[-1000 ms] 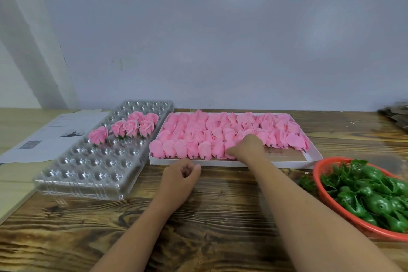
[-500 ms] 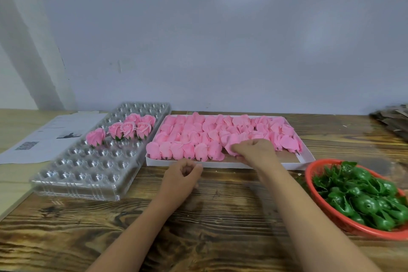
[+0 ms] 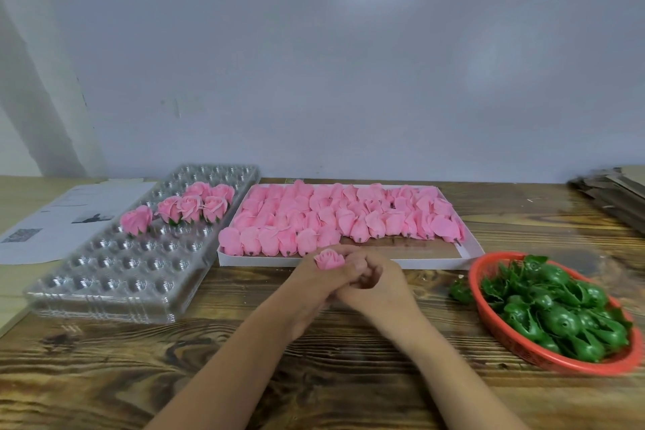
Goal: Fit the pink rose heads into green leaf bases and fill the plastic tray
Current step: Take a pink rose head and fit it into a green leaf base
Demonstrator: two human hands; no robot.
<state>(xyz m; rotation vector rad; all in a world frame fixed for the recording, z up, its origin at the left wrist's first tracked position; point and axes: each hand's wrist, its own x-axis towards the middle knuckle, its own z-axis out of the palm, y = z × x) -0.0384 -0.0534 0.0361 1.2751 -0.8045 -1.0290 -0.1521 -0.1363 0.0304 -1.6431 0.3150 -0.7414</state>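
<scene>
Both hands' fingers [image 3: 359,267] pinch one pink rose head [image 3: 329,259], its bloom facing up-left.

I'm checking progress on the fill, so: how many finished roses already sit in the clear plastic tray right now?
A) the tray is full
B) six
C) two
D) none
B: six finished roses stand near the far end of the clear plastic tray, two in the back row and four in front of them, and the other pockets in view hold nothing.
</scene>
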